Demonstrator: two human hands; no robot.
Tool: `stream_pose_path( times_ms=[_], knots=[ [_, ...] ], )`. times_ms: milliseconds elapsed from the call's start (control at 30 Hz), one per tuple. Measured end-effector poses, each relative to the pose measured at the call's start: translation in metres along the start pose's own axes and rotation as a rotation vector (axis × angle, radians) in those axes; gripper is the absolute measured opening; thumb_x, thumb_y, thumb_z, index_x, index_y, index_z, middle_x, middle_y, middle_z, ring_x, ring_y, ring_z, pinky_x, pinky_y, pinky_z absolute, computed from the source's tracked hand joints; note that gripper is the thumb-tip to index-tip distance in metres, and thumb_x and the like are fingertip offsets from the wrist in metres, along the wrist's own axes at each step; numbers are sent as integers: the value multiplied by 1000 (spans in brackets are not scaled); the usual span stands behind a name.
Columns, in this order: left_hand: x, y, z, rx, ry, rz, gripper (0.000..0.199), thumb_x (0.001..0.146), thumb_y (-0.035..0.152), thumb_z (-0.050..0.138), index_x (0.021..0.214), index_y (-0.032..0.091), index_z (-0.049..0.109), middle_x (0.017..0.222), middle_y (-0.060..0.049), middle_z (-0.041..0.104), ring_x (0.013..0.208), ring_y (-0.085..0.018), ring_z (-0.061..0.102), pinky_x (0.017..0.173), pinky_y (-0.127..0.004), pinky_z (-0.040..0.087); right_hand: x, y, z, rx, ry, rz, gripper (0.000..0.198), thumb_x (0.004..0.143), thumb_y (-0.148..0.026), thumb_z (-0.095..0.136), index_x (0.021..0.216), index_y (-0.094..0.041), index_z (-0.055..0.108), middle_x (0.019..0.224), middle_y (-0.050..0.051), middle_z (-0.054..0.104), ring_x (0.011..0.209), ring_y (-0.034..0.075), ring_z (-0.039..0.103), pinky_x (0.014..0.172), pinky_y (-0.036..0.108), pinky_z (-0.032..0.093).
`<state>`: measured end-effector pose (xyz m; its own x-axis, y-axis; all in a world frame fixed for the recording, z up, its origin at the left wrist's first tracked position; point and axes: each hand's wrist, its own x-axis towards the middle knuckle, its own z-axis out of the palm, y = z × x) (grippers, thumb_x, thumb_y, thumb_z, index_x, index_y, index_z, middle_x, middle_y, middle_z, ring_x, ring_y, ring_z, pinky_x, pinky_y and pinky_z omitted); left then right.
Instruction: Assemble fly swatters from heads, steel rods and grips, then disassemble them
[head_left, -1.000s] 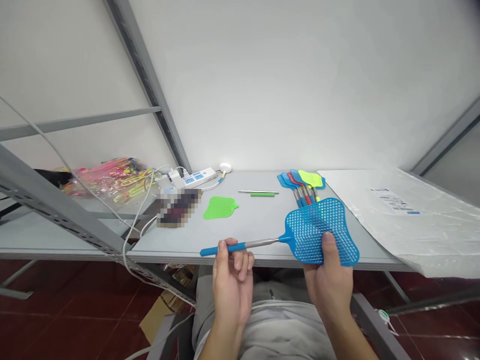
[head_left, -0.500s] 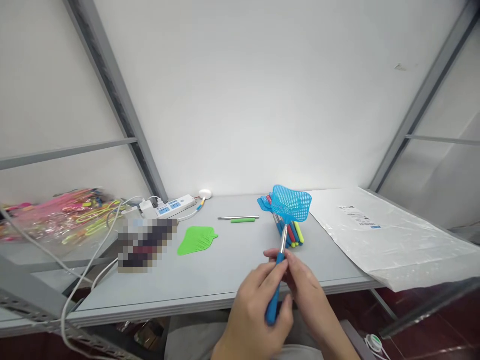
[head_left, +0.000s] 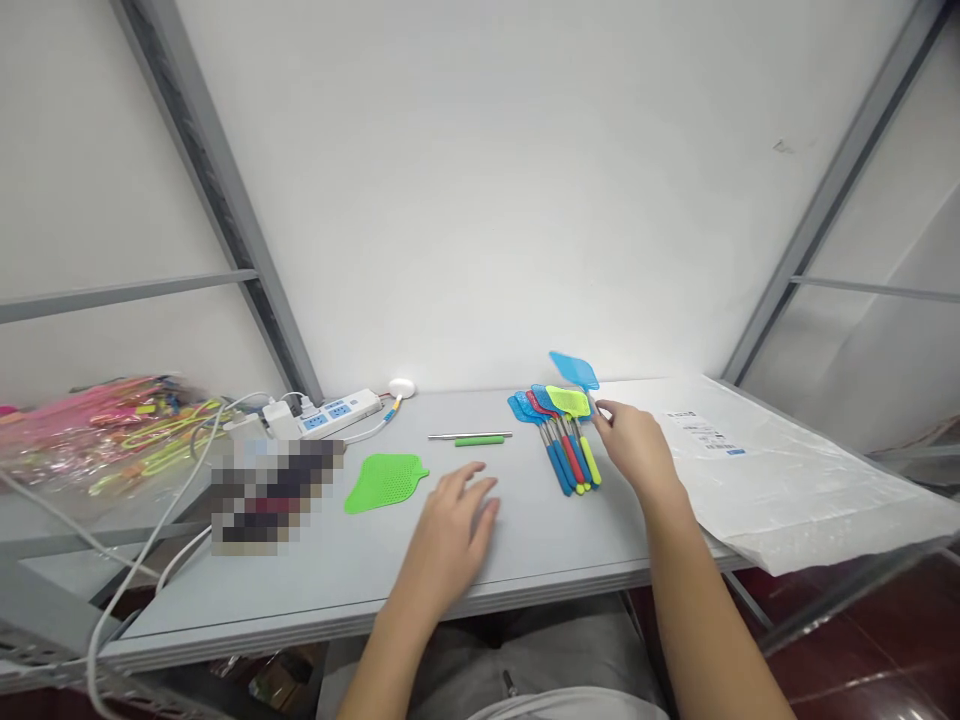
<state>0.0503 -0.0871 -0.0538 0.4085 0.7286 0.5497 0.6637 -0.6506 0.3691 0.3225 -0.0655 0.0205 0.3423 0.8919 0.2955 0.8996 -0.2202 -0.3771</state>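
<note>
- Right hand [head_left: 636, 445]: fingers pinching the blue swatter [head_left: 574, 370] by its shaft — head raised just behind the bunched swatters [head_left: 574, 458].
- Left hand [head_left: 450, 525]: fingers loosely spread over the table [head_left: 525, 530].
- Green swatter head [head_left: 386, 482]: flat, near the left hand; metal rod [head_left: 442, 436] and green handle [head_left: 480, 441] — side by side, farther back.

On the tabletop [head_left: 536, 535], the swatter head [head_left: 386, 482] lies left of the rod [head_left: 448, 436] and sleeve [head_left: 480, 441]; the swatter bundle [head_left: 571, 458] lies right, near the plastic sheet [head_left: 787, 490].
</note>
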Motion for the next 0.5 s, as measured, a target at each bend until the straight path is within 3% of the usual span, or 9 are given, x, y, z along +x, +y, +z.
stream_pose_path(
  times_ms=[100,167,333,500],
  knots=[
    [-2,-24,-4,53,111,-89,26,96,29,45,113,22,63,129,-9,56,121,-29,48,103,-52,40,26,-3,19,-59,-62,10,31,94,-34,47,109,-17,69,97,14,71,94,27,66,73,32,44],
    [-4,-29,-5,68,132,-117,25,96,30,44,111,22,64,128,-8,56,121,-28,46,103,-50,40,35,-6,32,-91,-102,13,28,94,-33,50,109,-16,67,100,14,69,95,25,65,78,33,47],
    [-6,-22,-1,146,-50,-161,28,96,34,44,111,23,65,132,-8,54,124,-31,40,102,-52,39,45,-13,52,-149,-222,5,33,93,-36,58,121,-18,57,122,9,59,101,20,61,86,42,53],
    [-7,-21,2,186,-131,-180,30,97,37,42,116,25,62,131,-7,55,124,-30,42,101,-51,37,47,-15,59,-185,-296,-31,34,93,-35,58,122,-18,57,123,9,59,102,21,61,86,42,53]
  ],
)
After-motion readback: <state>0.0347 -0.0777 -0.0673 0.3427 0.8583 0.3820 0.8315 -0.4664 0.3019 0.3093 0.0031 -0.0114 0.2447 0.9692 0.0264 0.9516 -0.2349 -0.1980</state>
